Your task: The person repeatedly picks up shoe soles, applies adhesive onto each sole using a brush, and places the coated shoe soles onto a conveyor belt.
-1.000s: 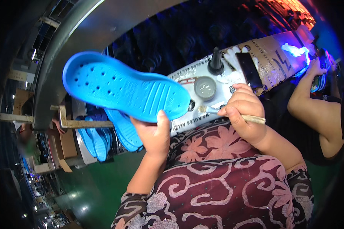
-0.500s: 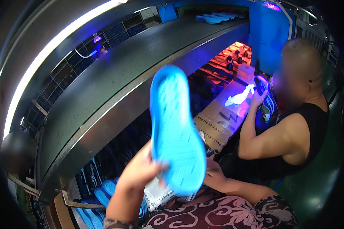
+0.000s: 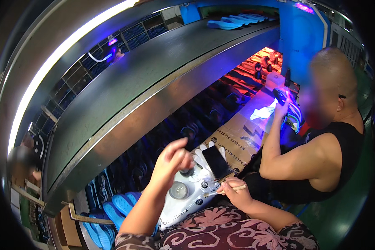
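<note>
My left hand (image 3: 173,160) is raised beside the conveyor's edge, its fingers loosely bent and apart with nothing in them. In front of my body, my right hand (image 3: 236,193) grips a thin brush (image 3: 240,188) with a pale handle, its bristles pointing left over a white plastic-covered surface (image 3: 175,210). Between my hands stands a round cup (image 3: 178,190) with greyish contents. A darker small cup (image 3: 187,171) is partly hidden behind my left fingers. A black phone (image 3: 216,161) lies on a white glove (image 3: 201,155).
A dark conveyor belt (image 3: 125,91) runs across, with several blue soles (image 3: 225,25) at its far end. Blue sandals (image 3: 112,212) are racked at lower left. A co-worker (image 3: 312,154) on the right handles a shoe (image 3: 293,114) by printed cardboard (image 3: 237,141).
The light-blue sole has left my left hand and is no longer seen there. The cups, phone, glove and brush now show. Soles on the belt appear nearer.
</note>
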Demonstrator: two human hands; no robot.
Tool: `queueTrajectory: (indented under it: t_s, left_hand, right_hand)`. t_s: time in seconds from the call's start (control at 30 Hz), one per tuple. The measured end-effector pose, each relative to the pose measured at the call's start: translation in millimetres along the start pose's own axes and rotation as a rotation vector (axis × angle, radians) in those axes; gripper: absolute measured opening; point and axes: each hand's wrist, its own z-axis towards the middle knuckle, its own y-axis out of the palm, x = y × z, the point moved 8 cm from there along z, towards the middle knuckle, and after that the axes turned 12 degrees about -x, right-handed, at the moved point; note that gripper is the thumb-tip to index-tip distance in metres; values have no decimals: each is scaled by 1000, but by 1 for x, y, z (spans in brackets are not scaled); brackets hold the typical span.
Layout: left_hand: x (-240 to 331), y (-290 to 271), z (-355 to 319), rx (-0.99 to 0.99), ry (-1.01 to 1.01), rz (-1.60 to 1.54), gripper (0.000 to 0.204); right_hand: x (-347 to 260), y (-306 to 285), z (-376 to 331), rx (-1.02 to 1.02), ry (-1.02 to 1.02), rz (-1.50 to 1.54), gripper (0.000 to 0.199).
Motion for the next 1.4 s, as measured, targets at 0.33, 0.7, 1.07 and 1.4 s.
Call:
queueTrajectory:
  t_s: [0.33, 0.7, 1.07, 1.4]
  left_hand:
    - [-48, -132, -368, 840, -561, 1113, 52]
    - [-73, -163, -388, 797, -1197, 1347, 36]
    - [-77, -145, -417, 1049, -581, 915, 48]
    - [-79, -115, -385, 970, -176, -279, 43]
  right_hand:
    - [24, 53, 17, -27, 88, 143, 35]
    - [29, 112, 74, -179, 97, 11, 24]
    - [33, 171, 99, -294, -198, -534, 16]
    - [20, 156, 91, -306, -132, -461, 17]
